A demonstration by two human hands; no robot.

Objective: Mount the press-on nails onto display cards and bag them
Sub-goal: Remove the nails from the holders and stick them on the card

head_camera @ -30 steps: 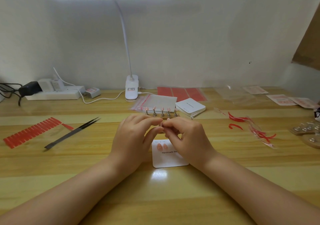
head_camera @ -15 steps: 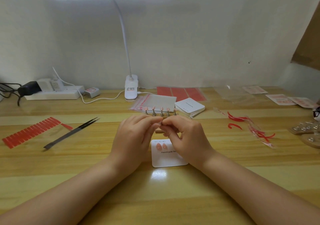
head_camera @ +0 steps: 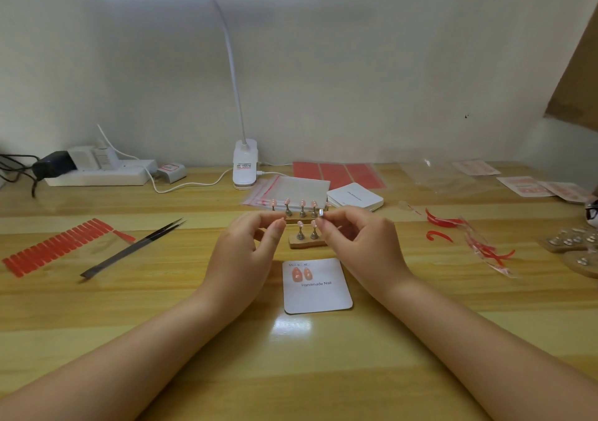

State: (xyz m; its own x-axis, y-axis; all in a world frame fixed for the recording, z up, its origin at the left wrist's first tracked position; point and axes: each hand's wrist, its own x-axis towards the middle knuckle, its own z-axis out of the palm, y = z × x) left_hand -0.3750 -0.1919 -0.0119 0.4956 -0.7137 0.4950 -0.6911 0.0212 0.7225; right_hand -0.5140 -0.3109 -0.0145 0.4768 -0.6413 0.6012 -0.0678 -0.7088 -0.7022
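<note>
Surface: wooden desk (head_camera: 97,317) against a pale wall, lit by a white clip lamp (head_camera: 245,168).
Landmark: display card (head_camera: 318,286), white, lying flat between the two forearms.
Card contents: two pink press-on nails (head_camera: 301,273) mounted at its upper left corner; the other places are not yet filled.
Card writing: "Handmade Nail"; the small size boxes above are too fine to read surely.
Nail stand (head_camera: 305,241): just behind the card, wooden base with metal pegs, pink nails on several.
Left hand (head_camera: 246,255): left of the card, fingers curled, thumb and forefinger close together; whether they hold a nail cannot be told.
Right hand (head_camera: 359,242): right of the card, pinching a small metal peg (head_camera: 321,212).
Change: half a second ago the fingertips met over the stand; now the hands are parted.
Meaning: a nail has likely been pulled off its peg, ready for mounting.
Tweezers (head_camera: 132,250): well left of the card, untouched.
Zip bags (head_camera: 284,190): behind the stand; bagging not begun.
</note>
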